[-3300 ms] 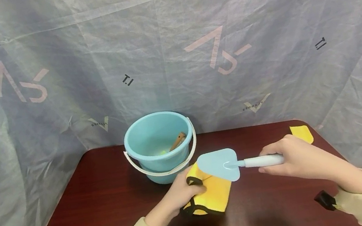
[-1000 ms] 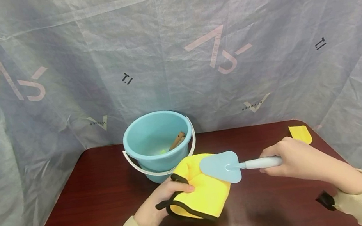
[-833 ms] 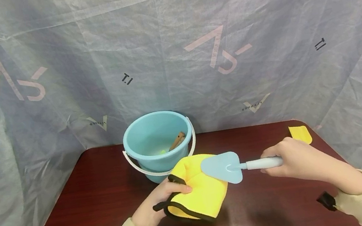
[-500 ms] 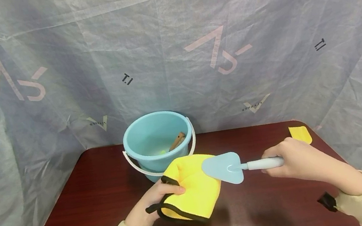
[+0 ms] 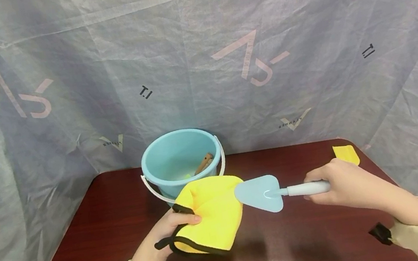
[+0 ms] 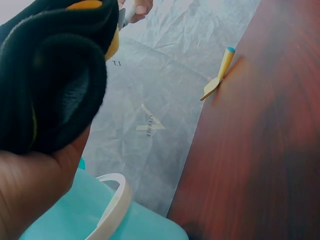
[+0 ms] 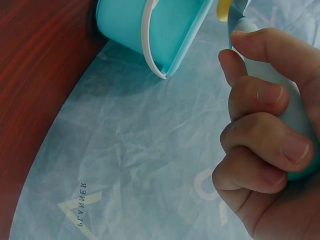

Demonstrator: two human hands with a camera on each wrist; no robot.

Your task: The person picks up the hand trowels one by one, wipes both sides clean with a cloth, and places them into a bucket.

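Observation:
My left hand (image 5: 159, 233) grips a yellow cloth (image 5: 215, 209) with black edging, thumb on top, bunched and hanging above the table. In the left wrist view the cloth's dark folded underside (image 6: 55, 85) fills the upper left. With fingers curled round its pale handle, my right hand (image 5: 345, 184) holds a light blue trowel (image 5: 261, 193), blade pointing left. The blade's tip is at the cloth's right edge; I cannot tell whether they touch. Behind the cloth stands a light blue bucket (image 5: 178, 182) with a white handle, its lower front partly hidden.
Inside the bucket lie brown wooden-looking pieces (image 5: 203, 163) and something small and yellow-green. A yellow trowel (image 6: 217, 77) with a blue handle end lies at the table's right edge, partly hidden by my right hand in the head view. A grey printed sheet (image 5: 245, 97) hangs behind the dark red table (image 5: 97, 230).
My left hand has drawn the cloth leftward, so the trowel blade overlaps it much less. Earlier the cloth was folded smaller; now it is more spread. The right hand has barely shifted right.

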